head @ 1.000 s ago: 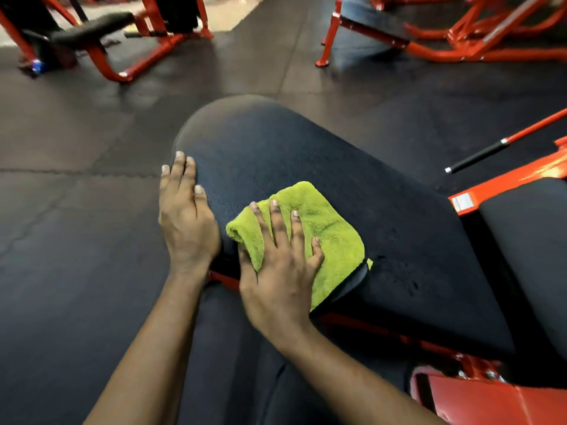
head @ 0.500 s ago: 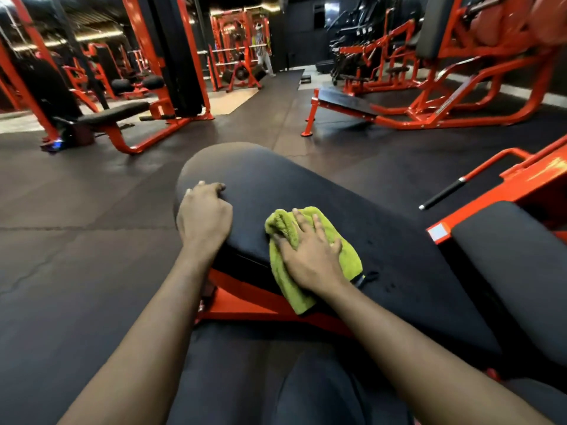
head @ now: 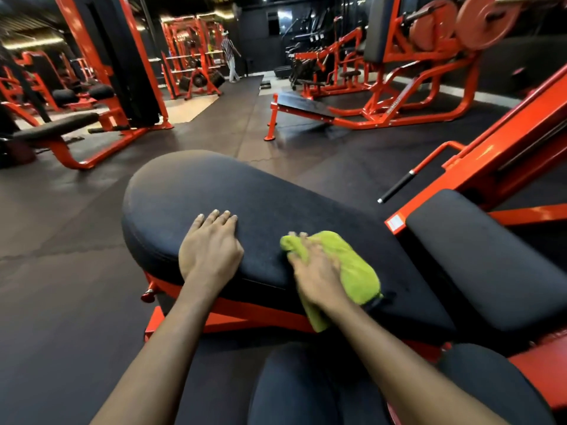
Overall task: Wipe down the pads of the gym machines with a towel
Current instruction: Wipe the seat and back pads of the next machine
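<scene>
The left hand lies flat, fingers straight, on the black pad near its near edge. The right hand, blurred, presses spread fingers on the green towel, which drapes over the pad's near edge, above the red frame.

Right hand blurred — its palm hides part of the towel.

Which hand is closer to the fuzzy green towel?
Right. The right hand presses down on the green towel, touching it. The left hand rests flat on the black pad, to the towel's left and apart from it.
</scene>
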